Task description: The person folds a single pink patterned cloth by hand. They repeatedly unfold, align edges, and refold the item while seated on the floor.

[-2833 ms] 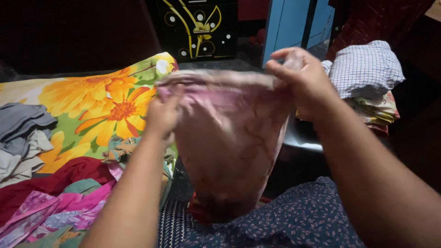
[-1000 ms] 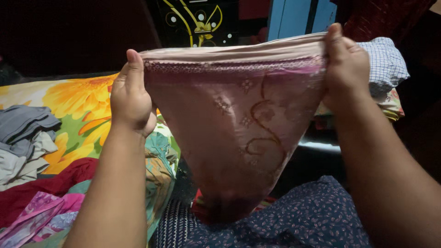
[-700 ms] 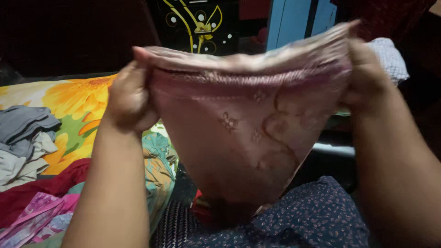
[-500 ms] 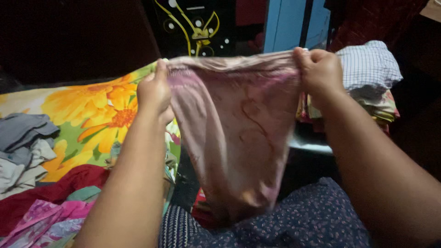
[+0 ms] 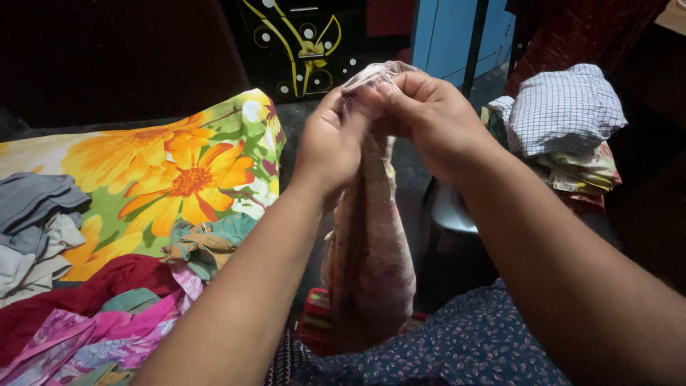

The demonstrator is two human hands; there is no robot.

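At the far left, a heap of grey and off-white clothes [image 5: 32,229] lies on the bed. Below it, a dark red garment [image 5: 93,300] and pink patterned fabrics [image 5: 93,343] spread toward the lower left corner. All rest on a bedsheet [image 5: 164,171] printed with large orange and yellow flowers on green. A small teal and tan crumpled cloth [image 5: 204,243] sits near the sheet's right edge, just beside the left forearm.

The left hand [image 5: 330,146] is raised at centre, its fingers [image 5: 343,107] clenched on the top edge of a pale pink garment [image 5: 371,250]. The right hand [image 5: 432,118] meets it from the other side; its fingers [image 5: 393,89] pinch the same bunched top edge. The two hands touch, and the garment's upper edge is gathered between them. The garment hangs down folded narrow, between the forearms, with its lower end reaching the dark blue dotted fabric [image 5: 464,350] over the person's lap. A red striped cloth [image 5: 314,332] shows just left of that lower end.

To the right, a stack of folded clothes [image 5: 572,154] stands well apart from the hands, topped by a white checked piece [image 5: 564,104]. Behind, a dark panel with yellow swirls [image 5: 300,43] and a blue surface [image 5: 457,36] are visible.
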